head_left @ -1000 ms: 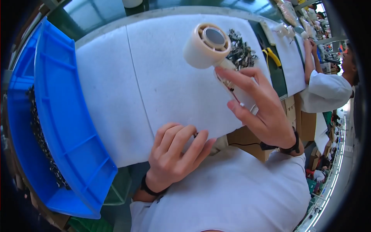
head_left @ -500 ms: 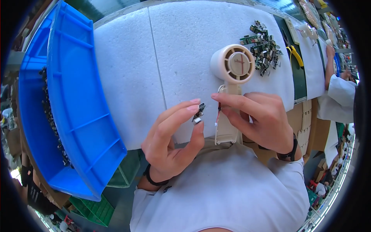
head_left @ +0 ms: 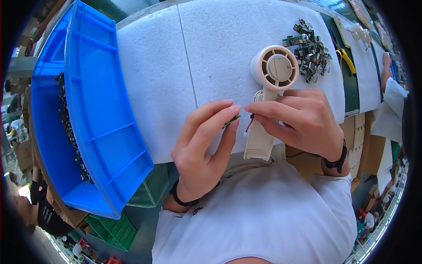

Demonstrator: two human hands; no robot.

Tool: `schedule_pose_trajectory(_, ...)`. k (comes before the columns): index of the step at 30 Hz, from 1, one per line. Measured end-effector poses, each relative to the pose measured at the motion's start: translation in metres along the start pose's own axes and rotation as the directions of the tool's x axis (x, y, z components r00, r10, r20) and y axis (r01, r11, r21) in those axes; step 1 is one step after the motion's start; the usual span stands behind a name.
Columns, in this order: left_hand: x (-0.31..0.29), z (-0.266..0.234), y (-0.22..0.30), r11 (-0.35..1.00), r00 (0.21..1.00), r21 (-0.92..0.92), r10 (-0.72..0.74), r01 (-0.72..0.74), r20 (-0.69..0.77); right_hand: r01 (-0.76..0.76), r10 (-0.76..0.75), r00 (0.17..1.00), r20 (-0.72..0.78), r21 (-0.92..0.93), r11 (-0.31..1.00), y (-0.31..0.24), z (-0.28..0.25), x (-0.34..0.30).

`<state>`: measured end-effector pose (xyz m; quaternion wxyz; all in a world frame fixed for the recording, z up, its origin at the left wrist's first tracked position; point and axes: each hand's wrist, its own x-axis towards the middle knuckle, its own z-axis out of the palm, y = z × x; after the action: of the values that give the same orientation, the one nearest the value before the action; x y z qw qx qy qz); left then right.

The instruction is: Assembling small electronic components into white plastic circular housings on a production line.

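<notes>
My left hand (head_left: 203,143) pinches a small circuit board (head_left: 231,121) between thumb and fingertips; the fingers cover much of it. Close to its right, my right hand (head_left: 305,125) has thumb and forefinger closed on a thin red and black wire (head_left: 249,125) that ends in a small white plug. Board and plug are apart. Under the right hand lies a cream handheld fan (head_left: 259,147), its handle shell open toward me and its round head pointing away. The right palm and curled fingers hide part of the handle.
Past the fan head sits a heap of small circuit boards (head_left: 311,55). A large blue bin (head_left: 103,114) with more boards stands on the left. Yellow-handled pliers (head_left: 347,61) lie on a green mat at the right. Beyond them a co-worker's arm (head_left: 387,72) reaches in.
My left hand has turned the circuit board so that it shows nearly edge-on, and raised it slightly. The right fingers still grip the wire. The whole view has shifted a little.
</notes>
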<state>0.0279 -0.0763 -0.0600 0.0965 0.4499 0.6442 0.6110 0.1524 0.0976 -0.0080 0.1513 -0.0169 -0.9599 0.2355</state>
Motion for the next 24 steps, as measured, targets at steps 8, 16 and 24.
schedule_pose_trajectory(8, 0.008, -0.001, 0.015, 0.983, 0.987, 0.153, 0.075, -0.097, 0.142, -0.082, 0.082, 0.997, 0.01, 0.208, 0.975, 0.0, -0.001, 0.002)
schedule_pose_trajectory(16, 0.006, -0.014, 0.022, 0.86, 0.965, 0.498, -0.029, -0.109, 0.261, -0.146, 0.175, 0.974, -0.146, 0.187, 0.971, -0.005, 0.019, -0.004)
schedule_pose_trajectory(24, 0.003, -0.023, 0.029, 0.898, 0.952, 0.43, -0.044, -0.095, 0.302, -0.196, 0.23, 0.948, -0.221, 0.165, 0.967, -0.012, 0.028, -0.006)
